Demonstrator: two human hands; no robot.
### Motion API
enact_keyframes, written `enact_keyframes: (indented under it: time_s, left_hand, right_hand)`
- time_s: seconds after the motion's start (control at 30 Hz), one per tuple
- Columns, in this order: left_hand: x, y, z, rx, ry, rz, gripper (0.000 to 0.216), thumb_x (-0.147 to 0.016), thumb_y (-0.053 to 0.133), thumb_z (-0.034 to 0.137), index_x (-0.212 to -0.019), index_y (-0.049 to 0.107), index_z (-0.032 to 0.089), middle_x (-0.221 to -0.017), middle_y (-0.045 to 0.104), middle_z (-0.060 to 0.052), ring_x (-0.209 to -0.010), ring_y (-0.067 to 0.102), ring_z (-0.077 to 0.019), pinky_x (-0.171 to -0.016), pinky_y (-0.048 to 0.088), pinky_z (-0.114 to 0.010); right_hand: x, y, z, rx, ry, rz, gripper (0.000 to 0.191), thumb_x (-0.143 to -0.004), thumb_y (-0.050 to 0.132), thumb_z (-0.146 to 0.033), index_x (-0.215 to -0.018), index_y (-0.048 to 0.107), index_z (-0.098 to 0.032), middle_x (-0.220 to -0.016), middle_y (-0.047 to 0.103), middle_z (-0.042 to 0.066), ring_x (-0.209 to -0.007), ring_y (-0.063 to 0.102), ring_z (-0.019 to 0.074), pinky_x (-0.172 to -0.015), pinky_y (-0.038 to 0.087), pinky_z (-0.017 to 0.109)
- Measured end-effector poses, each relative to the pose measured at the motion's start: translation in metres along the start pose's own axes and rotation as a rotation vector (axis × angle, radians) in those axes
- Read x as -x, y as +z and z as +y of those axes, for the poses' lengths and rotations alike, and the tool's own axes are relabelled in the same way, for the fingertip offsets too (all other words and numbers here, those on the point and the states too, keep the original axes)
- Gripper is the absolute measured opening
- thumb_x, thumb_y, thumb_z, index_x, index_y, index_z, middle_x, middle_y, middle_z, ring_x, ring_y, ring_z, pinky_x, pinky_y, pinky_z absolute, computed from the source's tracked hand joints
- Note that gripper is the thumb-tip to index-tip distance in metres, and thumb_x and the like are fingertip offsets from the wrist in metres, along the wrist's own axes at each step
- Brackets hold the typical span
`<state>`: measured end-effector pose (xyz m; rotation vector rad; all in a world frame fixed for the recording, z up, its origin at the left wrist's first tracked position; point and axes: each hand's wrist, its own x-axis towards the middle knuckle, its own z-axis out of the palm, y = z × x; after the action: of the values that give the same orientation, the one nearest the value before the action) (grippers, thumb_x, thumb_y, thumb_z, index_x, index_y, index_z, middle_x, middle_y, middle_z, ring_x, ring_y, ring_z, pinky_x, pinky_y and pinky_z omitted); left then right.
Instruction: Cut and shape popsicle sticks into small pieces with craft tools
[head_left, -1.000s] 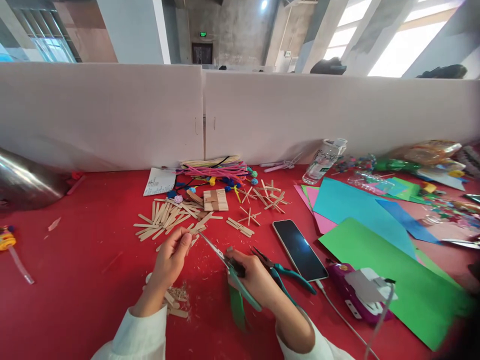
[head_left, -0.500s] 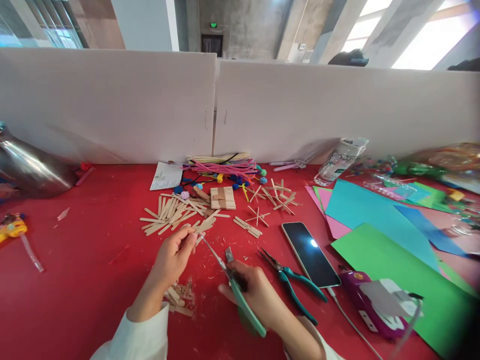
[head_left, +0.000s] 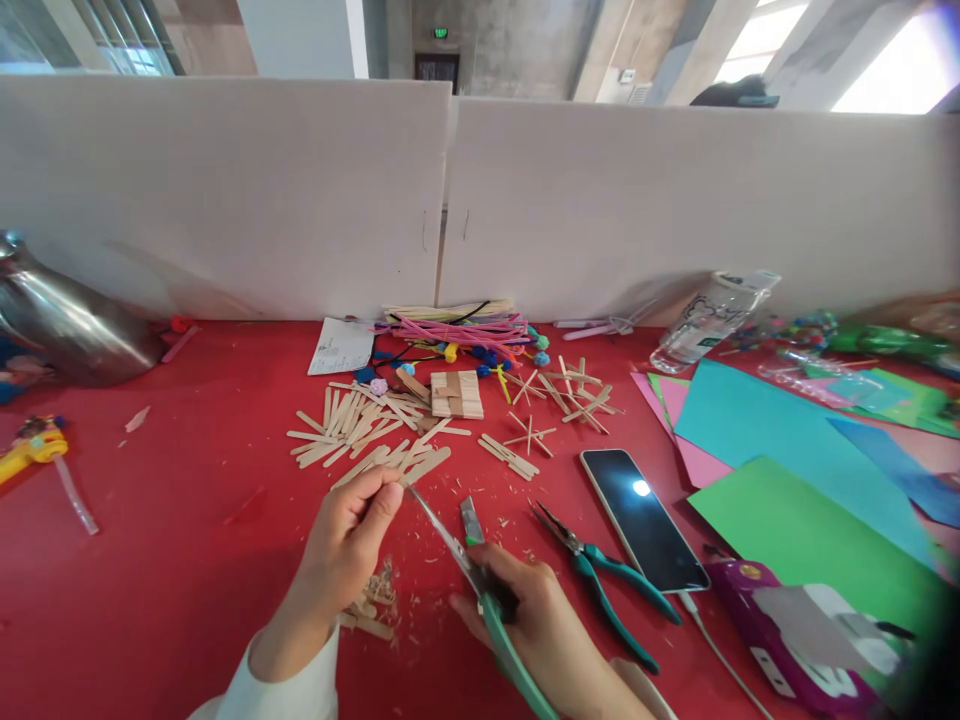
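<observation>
My left hand (head_left: pixel 352 540) is closed in a pinch, thumb against forefinger, on a flat wooden craft stick (head_left: pixel 429 466) that points up and right. Green-handled scissors (head_left: pixel 450 540) are in my right hand (head_left: pixel 536 610), whose fingers wrap the handle. The tips of their blades reach the stick right beside my left fingertips. Under the right hand's fingers lies a utility knife (head_left: pixel 470 520), its metal blade and a bit of green showing. Wood shavings and cut stick pieces (head_left: pixel 371 610) lie below my left wrist.
Loose craft sticks (head_left: pixel 352 425), a bundled stack of sticks (head_left: pixel 457 394) and crossed-stick shapes (head_left: pixel 581 395) lie ahead. Long-nose pliers (head_left: pixel 600 580), a cabled phone (head_left: pixel 643 520) and coloured paper (head_left: pixel 795 510) are on the right. A metal jug (head_left: pixel 82 325) stands left; a white partition (head_left: pixel 225 200) closes the back.
The view has shifted slightly, so the table things appear a little further right. Both hands keep their grips, and the stick in the left hand shows more clearly beyond the fingertips.
</observation>
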<state>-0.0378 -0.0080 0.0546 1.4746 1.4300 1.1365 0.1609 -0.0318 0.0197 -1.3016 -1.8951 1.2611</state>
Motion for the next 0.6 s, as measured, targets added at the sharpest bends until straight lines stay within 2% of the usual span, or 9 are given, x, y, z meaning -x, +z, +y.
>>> enact_keyframes:
  time_s: [0.17,0.33,0.4,0.47,0.6]
  left_hand:
    - [0.004,-0.004,0.003,-0.035,0.005,-0.003,0.031,-0.086,0.046,0.041,-0.069,0.055,0.017,-0.057,0.031,0.005,-0.054,0.032,-0.0106,-0.05,0.03,-0.02]
    - [0.007,-0.003,0.01,-0.06,0.029,-0.01,0.03,-0.087,0.044,0.039,-0.069,0.054,0.017,-0.054,0.027,0.006,-0.049,0.029,-0.01,-0.047,0.027,-0.021]
    - [0.008,-0.002,0.011,-0.066,0.036,0.015,0.029,-0.088,0.044,0.039,-0.07,0.054,0.017,-0.055,0.029,0.006,-0.05,0.03,-0.0102,-0.047,0.027,-0.021]
    - [0.009,0.0,0.01,-0.042,0.038,0.04,0.029,-0.088,0.044,0.039,-0.071,0.054,0.018,-0.056,0.03,0.005,-0.051,0.03,-0.0104,-0.048,0.028,-0.021]
    - [0.004,0.003,0.002,0.062,0.029,0.042,0.029,-0.088,0.044,0.04,-0.07,0.052,0.019,-0.055,0.025,0.006,-0.048,0.024,-0.0098,-0.046,0.025,-0.021]
  right_hand:
    - [0.001,0.003,0.004,0.035,-0.117,0.035,0.024,-0.069,0.046,-0.012,-0.086,0.063,-0.014,-0.052,0.035,-0.008,-0.045,0.028,0.0076,-0.041,0.027,0.018]
    - [-0.001,0.005,0.016,0.209,-0.364,0.209,0.025,-0.076,0.041,-0.011,-0.088,0.063,-0.013,-0.059,0.05,-0.001,-0.045,0.038,0.0093,-0.043,0.034,0.019]
    - [-0.001,0.005,0.018,0.237,-0.402,0.259,0.024,-0.077,0.041,-0.011,-0.088,0.063,-0.013,-0.062,0.053,0.001,-0.046,0.04,0.0103,-0.044,0.035,0.02]
    - [-0.002,0.006,0.017,0.19,-0.339,0.227,0.022,-0.077,0.044,-0.012,-0.089,0.062,-0.014,-0.06,0.049,-0.001,-0.046,0.038,0.01,-0.044,0.034,0.02]
    - [-0.003,0.006,0.009,-0.098,-0.067,-0.054,0.008,-0.076,0.052,-0.02,-0.078,0.058,-0.015,-0.058,0.037,-0.006,-0.05,0.032,0.0088,-0.045,0.031,0.019]
